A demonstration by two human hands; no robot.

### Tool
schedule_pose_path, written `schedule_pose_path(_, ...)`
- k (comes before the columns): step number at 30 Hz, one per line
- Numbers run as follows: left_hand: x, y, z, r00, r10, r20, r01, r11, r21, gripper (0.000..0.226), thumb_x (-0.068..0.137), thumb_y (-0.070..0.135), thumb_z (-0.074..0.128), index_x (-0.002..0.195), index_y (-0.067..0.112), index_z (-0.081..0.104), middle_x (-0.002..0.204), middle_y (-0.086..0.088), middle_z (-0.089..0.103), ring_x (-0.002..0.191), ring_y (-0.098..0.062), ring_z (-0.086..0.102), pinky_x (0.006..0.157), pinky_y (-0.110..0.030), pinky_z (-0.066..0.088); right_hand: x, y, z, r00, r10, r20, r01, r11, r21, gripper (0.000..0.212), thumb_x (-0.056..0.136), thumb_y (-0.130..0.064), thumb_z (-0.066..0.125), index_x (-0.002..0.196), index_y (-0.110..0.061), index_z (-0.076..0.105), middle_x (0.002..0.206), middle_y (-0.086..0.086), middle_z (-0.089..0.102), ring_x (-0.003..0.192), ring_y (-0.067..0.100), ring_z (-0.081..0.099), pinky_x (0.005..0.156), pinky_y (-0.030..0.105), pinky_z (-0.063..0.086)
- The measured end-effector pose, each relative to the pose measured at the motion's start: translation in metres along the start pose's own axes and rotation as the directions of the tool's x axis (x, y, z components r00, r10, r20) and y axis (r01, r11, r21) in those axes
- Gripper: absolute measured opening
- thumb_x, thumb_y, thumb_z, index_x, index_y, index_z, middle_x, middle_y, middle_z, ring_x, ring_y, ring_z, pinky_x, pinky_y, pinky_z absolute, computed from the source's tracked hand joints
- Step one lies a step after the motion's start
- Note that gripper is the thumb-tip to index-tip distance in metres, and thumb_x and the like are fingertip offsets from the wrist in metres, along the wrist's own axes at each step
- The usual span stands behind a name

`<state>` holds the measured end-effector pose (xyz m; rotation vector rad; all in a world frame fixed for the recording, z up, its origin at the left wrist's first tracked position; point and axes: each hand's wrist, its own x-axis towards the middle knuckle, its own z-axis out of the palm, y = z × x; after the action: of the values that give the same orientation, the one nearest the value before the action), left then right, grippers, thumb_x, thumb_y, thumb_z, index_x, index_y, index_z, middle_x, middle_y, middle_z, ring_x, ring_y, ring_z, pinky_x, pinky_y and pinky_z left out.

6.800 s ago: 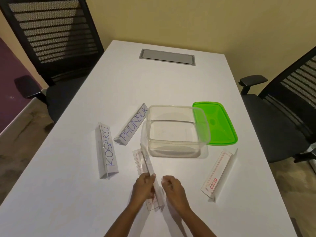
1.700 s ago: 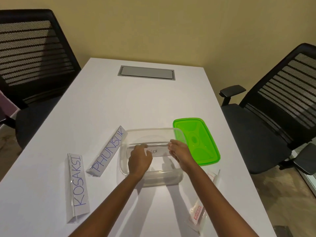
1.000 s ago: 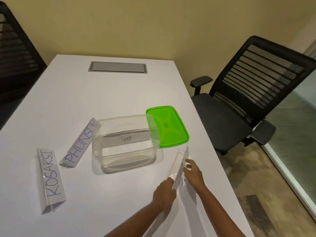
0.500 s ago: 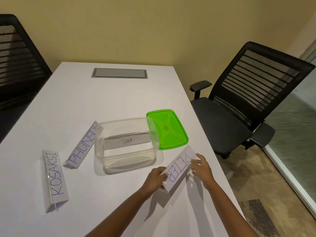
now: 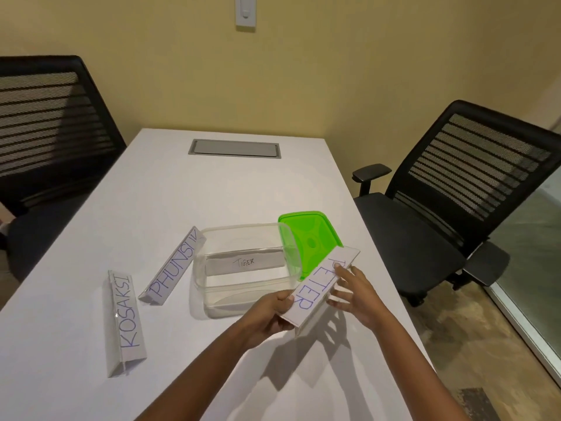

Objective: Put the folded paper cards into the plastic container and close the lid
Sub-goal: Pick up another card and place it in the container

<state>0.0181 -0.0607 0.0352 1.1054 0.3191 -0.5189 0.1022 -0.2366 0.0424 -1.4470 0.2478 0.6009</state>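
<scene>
A white table (image 5: 212, 192) has a chair (image 5: 45, 132) at 9 o'clock and a second chair (image 5: 440, 208) at 3. On it, the open tub (image 5: 200, 268) has the green lid (image 5: 312, 235) at its 3 o'clock. The TIGER card (image 5: 246, 262) is inside, the PHUNSUK card (image 5: 173, 270) touches it at 9, and the KOSAKSI card (image 5: 126, 317) lies apart at 8. The PETER card (image 5: 315, 287) slants over the tub's 5 o'clock corner; the left hand (image 5: 267, 314) grips its near end, and the right hand (image 5: 355, 293) seems to pinch its middle, fingers partly hidden.

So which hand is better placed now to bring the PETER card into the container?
Left. The left hand grips the PETER card at its near end, right beside the clear container. The right hand holds the card's outer side, away from the container.
</scene>
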Motion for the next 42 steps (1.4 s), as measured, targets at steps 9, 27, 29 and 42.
schedule_pose_path(9,-0.018,0.022,-0.033,0.998,-0.063,0.011,0.063,0.923,-0.379,0.032,0.097,0.001,0.025,0.087,0.006,0.055,0.041,0.003,0.052,0.023,-0.001,0.037,0.027,-0.007,0.029,0.009,-0.026,0.038,0.986,-0.159,-0.046,0.160,0.986,0.039,0.074,0.091,-0.017,0.058,0.148,-0.026,0.013,0.131,0.006,0.049,0.109,0.028,0.057,0.084,0.043,0.050)
schedule_pose_path(27,-0.019,0.072,-0.117,0.762,0.160,-0.627,-0.198,0.980,0.010,0.023,0.094,0.005,0.045,0.074,0.015,0.052,0.075,-0.004,0.049,0.064,-0.014,0.046,0.060,-0.023,0.038,0.039,-0.039,0.079,0.986,-0.136,-0.095,0.114,0.972,-0.207,0.012,0.089,0.001,0.057,0.089,-0.010,0.052,0.074,0.010,0.053,0.034,0.004,0.058,0.038,0.013,0.053)
schedule_pose_path(29,-0.012,0.077,-0.124,0.716,0.212,-0.666,-0.079,0.971,0.225,0.032,0.092,0.002,0.046,0.063,0.016,0.043,0.067,-0.002,0.039,0.058,-0.013,0.037,0.055,-0.023,0.030,0.045,-0.037,0.089,0.975,-0.184,-0.126,0.138,0.940,-0.311,0.014,0.088,0.002,0.057,0.101,-0.004,0.056,0.081,0.013,0.051,0.046,0.013,0.057,0.048,0.020,0.055)
schedule_pose_path(42,0.021,0.081,-0.124,0.737,0.171,-0.654,0.281,0.803,0.526,0.040,0.092,0.005,0.040,0.130,-0.010,0.041,0.136,-0.024,0.048,0.099,-0.024,0.046,0.074,-0.026,0.035,0.071,-0.034,0.118,0.986,-0.122,-0.114,-0.025,0.567,-0.823,0.016,0.087,-0.012,0.055,0.097,0.000,0.060,0.095,0.019,0.065,0.096,0.034,0.062,0.083,0.040,0.050)
